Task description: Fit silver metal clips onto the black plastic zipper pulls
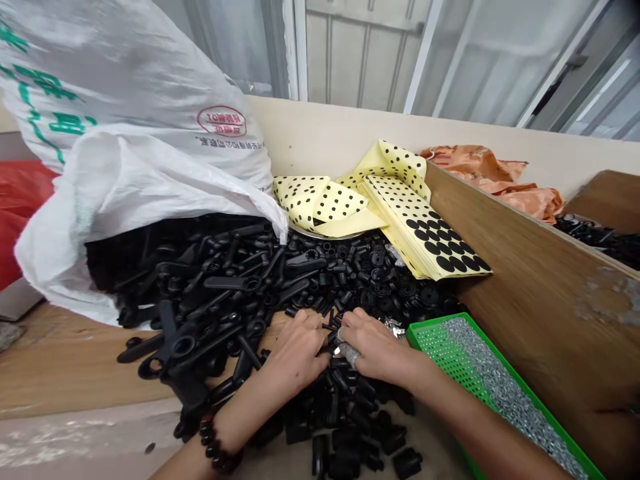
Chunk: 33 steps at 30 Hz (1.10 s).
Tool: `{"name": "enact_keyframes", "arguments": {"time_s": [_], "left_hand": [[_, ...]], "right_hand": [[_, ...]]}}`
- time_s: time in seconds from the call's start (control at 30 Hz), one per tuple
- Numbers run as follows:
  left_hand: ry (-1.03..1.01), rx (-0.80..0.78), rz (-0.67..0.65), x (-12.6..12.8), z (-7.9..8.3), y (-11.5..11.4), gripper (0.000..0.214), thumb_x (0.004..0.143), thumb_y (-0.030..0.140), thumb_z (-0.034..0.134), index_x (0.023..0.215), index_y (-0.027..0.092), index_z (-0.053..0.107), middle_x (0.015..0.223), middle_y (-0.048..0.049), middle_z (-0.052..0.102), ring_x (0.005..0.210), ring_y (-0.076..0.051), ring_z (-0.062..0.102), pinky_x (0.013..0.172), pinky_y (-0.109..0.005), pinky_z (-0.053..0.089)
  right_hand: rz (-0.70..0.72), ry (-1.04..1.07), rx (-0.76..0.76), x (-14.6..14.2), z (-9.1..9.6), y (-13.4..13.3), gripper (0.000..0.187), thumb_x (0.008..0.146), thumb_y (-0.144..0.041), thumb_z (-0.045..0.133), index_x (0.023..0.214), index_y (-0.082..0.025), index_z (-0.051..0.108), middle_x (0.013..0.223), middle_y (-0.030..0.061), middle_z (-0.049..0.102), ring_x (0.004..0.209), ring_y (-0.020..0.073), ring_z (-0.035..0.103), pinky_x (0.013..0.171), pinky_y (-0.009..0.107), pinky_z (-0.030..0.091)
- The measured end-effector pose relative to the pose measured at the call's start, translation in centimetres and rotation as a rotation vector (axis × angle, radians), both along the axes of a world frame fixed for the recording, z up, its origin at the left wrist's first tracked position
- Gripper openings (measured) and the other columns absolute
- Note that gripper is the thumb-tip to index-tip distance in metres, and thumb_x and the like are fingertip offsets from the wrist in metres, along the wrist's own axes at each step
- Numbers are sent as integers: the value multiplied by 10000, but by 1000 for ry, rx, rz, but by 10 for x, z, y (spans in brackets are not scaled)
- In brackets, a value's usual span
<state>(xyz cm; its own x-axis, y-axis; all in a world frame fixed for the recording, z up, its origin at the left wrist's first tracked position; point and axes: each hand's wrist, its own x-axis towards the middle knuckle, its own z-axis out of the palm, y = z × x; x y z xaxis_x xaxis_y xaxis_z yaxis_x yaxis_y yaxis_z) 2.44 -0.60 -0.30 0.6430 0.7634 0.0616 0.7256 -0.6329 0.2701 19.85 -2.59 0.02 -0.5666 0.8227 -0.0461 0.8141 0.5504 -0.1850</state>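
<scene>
Left hand [295,350], right hand [380,350] curled over black plastic parts [333,380], right pinching silver piece [347,353].

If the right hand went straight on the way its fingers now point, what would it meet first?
Probably the small black plastic parts just ahead of the right hand, with the left hand's fingers close beyond; depth is hard to judge here.
</scene>
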Motion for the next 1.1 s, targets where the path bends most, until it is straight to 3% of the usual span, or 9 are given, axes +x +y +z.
{"name": "enact_keyframes", "arguments": {"time_s": [0.43, 0.73, 0.9, 1.1], "left_hand": [[-251, -44, 9, -2, -8, 4, 123, 716, 126, 527, 772, 195, 613, 821, -33, 672, 850, -220, 569, 722, -302, 440], [-331, -144, 62, -14, -1, 9, 240, 740, 152, 498, 924, 200, 645, 1004, -44, 688, 958, -208, 604, 868, -324, 433], [-390, -202, 177, -28, -3, 8, 272, 771, 194, 469, 967, 204, 657, 947, -30, 708, 830, -196, 644, 744, -277, 477], [-432, -253, 295, -38, -5, 4, 282, 759, 253, 495, 956, 162, 675, 818, -43, 719, 671, -197, 633, 615, -267, 471]], "right_hand": [[-69, 41, 29, 9, -3, 1, 159, 657, -50, 476, 761, -170, 494, 842, 31, 486, 811, 171, 401, 645, 266, 313], [-2, -14, 35, 4, 9, 0, 155, 665, -62, 504, 769, -170, 543, 857, 46, 505, 822, 185, 414, 679, 277, 332], [124, -167, 30, -10, 17, 4, 171, 715, -97, 511, 851, -174, 580, 907, 55, 577, 847, 191, 495, 692, 284, 356], [164, -247, 70, -26, 11, 11, 159, 740, -125, 493, 863, -135, 593, 817, 105, 634, 799, 234, 567, 708, 342, 373]]}}
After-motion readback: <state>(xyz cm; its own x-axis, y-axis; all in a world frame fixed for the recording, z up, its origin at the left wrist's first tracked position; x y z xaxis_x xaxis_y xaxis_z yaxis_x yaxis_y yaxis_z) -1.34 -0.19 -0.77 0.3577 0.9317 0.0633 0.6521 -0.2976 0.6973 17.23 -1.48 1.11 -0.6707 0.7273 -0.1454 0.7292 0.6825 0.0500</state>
